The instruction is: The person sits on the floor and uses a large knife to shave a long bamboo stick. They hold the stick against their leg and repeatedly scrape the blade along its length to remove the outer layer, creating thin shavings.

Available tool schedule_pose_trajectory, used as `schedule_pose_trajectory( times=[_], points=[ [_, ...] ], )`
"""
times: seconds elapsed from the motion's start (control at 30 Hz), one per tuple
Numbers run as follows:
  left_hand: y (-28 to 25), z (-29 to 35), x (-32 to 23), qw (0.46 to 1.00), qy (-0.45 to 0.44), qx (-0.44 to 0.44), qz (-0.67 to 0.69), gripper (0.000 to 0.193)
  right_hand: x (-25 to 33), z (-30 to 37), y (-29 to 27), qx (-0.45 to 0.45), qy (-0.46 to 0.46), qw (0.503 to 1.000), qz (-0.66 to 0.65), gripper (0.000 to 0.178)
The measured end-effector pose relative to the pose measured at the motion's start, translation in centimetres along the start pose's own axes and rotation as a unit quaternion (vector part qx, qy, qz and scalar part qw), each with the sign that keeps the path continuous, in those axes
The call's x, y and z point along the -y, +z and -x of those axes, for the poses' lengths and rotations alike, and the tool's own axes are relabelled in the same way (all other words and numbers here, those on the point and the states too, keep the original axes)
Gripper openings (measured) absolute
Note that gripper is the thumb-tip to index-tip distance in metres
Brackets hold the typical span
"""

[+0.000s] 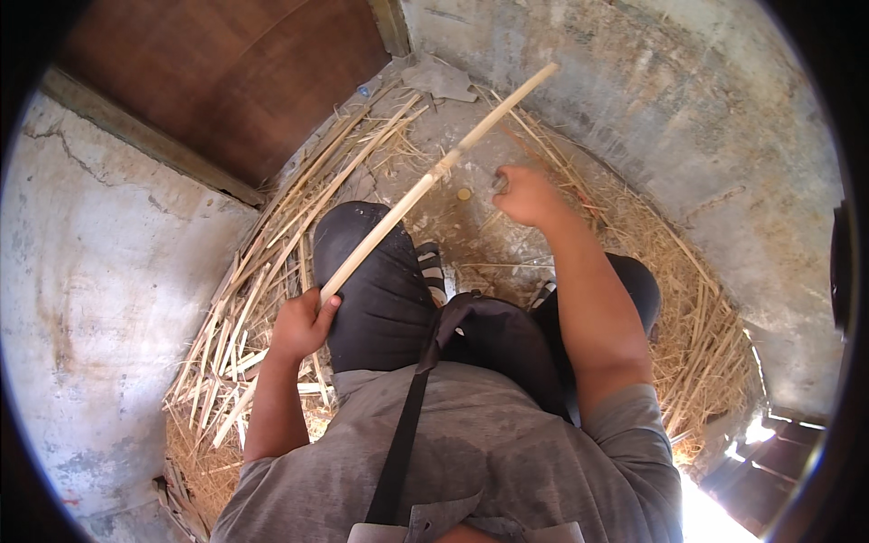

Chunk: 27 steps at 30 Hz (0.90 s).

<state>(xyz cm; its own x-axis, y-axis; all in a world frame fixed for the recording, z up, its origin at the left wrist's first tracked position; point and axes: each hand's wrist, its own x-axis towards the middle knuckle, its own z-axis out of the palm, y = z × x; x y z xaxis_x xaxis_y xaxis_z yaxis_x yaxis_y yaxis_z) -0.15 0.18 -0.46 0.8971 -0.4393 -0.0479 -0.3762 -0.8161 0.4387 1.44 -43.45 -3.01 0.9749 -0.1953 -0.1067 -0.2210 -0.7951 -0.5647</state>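
Note:
A long pale bamboo stick (389, 222) with a node partway along slants up and away to the right, across my left knee. Its near end is in my left hand (300, 326), closed round it with the thumb on top. Farther out, above the floor to the right of the stick, is my right hand (525, 195). The fingers of this hand are curled in toward the thumb, apart from the stick. A small dark spot shows at the fingertips, too unclear to name.
Split bamboo strips (272, 240) are heaped along the left wall. Shavings (674, 317) and more strips pile up on the right. A small round yellowish disc (463, 194) lies on the floor. Beyond are a brown door panel (226, 81) and a stained wall (652, 90).

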Motion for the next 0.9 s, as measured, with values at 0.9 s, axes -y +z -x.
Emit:
schedule_pose_trajectory(
  times=[0.9],
  points=[
    [0.1, 0.0, 0.1, 1.000, -0.016, 0.007, -0.002, 0.053, 2.0, 0.6, 0.4, 0.039, -0.071, 0.997, -0.005, 0.041]
  ],
)
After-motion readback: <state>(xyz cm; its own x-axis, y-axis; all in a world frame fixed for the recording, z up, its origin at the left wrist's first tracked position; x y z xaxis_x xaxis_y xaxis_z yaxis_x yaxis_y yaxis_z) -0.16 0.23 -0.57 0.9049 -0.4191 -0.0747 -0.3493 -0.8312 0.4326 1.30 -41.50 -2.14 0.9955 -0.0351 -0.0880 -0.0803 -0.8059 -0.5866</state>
